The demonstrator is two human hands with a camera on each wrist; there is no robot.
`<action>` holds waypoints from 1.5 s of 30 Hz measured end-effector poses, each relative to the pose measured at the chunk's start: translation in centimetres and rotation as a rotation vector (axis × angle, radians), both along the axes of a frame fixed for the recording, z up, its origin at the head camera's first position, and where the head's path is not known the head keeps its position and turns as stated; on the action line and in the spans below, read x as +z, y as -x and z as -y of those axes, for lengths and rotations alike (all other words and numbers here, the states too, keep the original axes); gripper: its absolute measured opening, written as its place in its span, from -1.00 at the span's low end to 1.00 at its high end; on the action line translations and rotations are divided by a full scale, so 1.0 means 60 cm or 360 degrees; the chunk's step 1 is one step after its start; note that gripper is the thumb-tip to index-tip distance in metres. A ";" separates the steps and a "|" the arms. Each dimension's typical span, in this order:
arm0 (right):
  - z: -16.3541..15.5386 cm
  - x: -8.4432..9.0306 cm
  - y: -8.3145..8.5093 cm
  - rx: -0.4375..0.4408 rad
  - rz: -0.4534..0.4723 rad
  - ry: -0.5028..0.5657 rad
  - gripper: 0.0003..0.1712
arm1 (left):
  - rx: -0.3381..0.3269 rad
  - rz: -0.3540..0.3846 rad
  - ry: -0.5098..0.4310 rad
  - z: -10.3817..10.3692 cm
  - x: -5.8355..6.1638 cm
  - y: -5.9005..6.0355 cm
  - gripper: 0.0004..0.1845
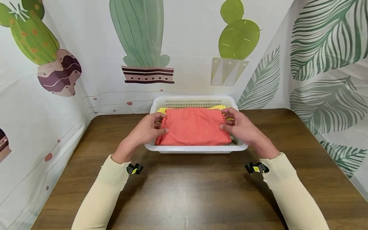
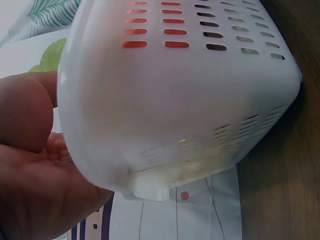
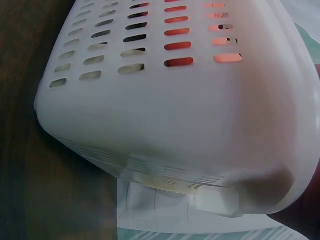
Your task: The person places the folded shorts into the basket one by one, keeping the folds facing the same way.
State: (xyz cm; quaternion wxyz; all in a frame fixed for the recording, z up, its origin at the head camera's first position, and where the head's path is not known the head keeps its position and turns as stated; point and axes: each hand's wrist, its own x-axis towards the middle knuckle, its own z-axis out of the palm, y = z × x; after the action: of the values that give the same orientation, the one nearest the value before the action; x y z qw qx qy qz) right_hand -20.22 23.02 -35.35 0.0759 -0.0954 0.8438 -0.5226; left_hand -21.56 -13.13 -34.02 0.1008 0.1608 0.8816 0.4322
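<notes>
A folded coral-red cloth [image 1: 194,126] lies in a white plastic basket [image 1: 195,148], on top of a yellow cloth [image 1: 219,107]. My left hand [image 1: 148,127] holds the red cloth's left edge, its thumb on top and its fingers curled at the side. At the opposite edge, my right hand [image 1: 240,124] grips the cloth in the same way. In the left wrist view, the basket wall [image 2: 150,95] hides the left fingertips. The right wrist view mostly shows the basket's slotted side [image 3: 150,110], with red cloth behind the slots.
The basket stands at the far edge of a brown wooden table [image 1: 184,185]. Behind it hangs a white fabric backdrop [image 1: 192,41] printed with cacti and leaves. A small greyish-green piece of cloth [image 1: 234,139] shows in the basket's right front corner.
</notes>
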 end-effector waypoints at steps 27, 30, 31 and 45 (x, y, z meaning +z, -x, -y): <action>0.012 -0.008 -0.008 -0.0104 -0.0150 -0.0355 -0.44 | 0.0022 -0.0244 0.0251 -0.016 -0.011 -0.008 -0.52; 0.014 -0.009 -0.007 -0.0111 -0.0186 -0.0389 -0.45 | 0.0033 -0.0261 0.0258 -0.017 -0.012 -0.010 -0.53; 0.014 -0.009 -0.007 -0.0112 -0.0200 -0.0403 -0.46 | 0.0035 -0.0268 0.0261 -0.018 -0.012 -0.010 -0.54; 0.020 -0.009 -0.008 -0.0149 -0.0310 -0.0531 -0.49 | 0.0080 -0.0351 0.0352 -0.023 -0.019 -0.015 -0.57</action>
State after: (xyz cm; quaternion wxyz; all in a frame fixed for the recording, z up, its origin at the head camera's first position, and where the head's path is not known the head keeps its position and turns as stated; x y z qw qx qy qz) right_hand -19.75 21.80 -35.88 -0.0158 -0.0924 0.9256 -0.3668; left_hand -20.68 -11.74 -35.16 0.0097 0.1731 0.9332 0.3146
